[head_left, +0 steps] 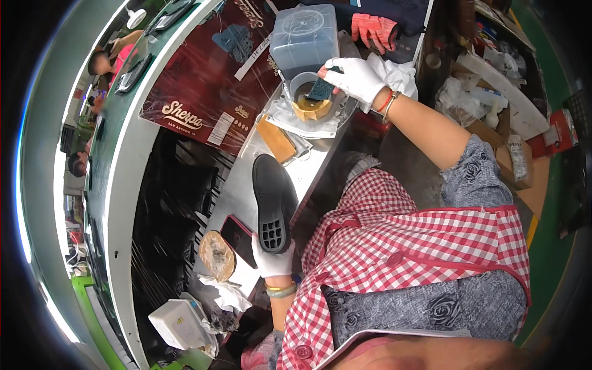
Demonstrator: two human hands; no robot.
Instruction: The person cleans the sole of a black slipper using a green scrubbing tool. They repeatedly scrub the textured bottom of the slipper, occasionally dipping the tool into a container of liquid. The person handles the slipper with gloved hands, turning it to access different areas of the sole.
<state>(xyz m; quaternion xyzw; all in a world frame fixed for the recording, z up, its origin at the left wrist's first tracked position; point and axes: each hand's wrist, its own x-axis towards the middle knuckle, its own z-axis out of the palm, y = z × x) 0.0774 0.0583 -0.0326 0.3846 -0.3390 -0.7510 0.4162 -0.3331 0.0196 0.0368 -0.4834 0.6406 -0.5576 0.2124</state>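
Shoe sole point(274, 203), black, tread side up, lies lengthwise on the narrow grey table point(237, 197), heel end toward the person, toe pointing away. Left hand point(271, 256) in a white glove grasps the heel end, fingers wrapped under and around it, grip clenched on the sole. Right hand point(357, 77), also white-gloved, reaches well away to the far end of the table, pinching a dark blue-green scrub pad point(322, 89) and pressing it into a small round tub point(308, 92) with yellowish-brown stuff inside; grip closed on the pad. Tub sits on a crumpled clear plastic sheet point(290, 120). Behind the tub stands a translucent grey plastic box point(305, 37). Tan flat block point(275, 139) lies on the table between the tub and the sole's toe. Just left of the heel lies a dark phone with a red edge point(237, 237), and beside that a round brownish worn pad point(217, 254), with a white crumpled rag point(228, 293) near it. Dark red cardboard carton point(203, 74) lies flattened left of the table. Orange-pink glove point(373, 28) rests at the top beyond the box. Person wears a red-and-white checked apron point(401, 240), with bracelets on both wrists.
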